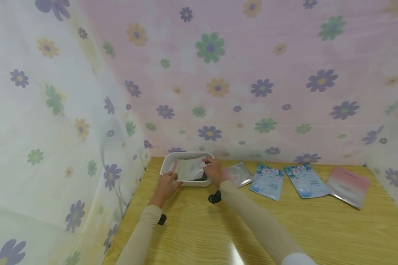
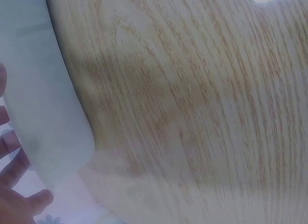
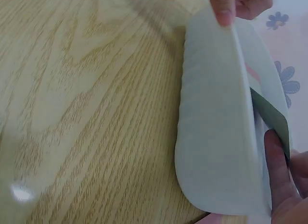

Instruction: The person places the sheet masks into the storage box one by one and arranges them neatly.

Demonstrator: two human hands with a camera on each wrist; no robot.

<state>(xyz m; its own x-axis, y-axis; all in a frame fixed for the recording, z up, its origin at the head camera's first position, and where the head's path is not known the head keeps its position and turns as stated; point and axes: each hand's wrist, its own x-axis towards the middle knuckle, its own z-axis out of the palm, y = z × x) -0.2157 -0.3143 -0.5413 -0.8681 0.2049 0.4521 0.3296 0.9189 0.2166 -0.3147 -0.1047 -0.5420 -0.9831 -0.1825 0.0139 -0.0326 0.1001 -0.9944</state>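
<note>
A white plastic basket (image 1: 167,162) stands at the table's back left, with a pale packet (image 1: 189,169) that has a pink band inside it. My left hand (image 1: 167,186) grips the basket's front left corner, thumb over the front rim, as the right wrist view shows. My right hand (image 1: 213,171) reaches in over the basket's right end. In the right wrist view its fingers (image 3: 276,166) pinch the edge of a grey-green packet (image 3: 272,113). Something dark (image 1: 202,177) lies under the packets, partly hidden. The left wrist view shows mostly the basket's outer wall (image 2: 48,99).
On the wooden table (image 1: 199,228), right of the basket, lie a silver packet (image 1: 240,175), a blue floral pouch (image 1: 268,182), another blue floral pouch (image 1: 306,181) and a pink-and-silver pouch (image 1: 349,186). Flowered cloth (image 1: 232,73) hangs behind and at both sides.
</note>
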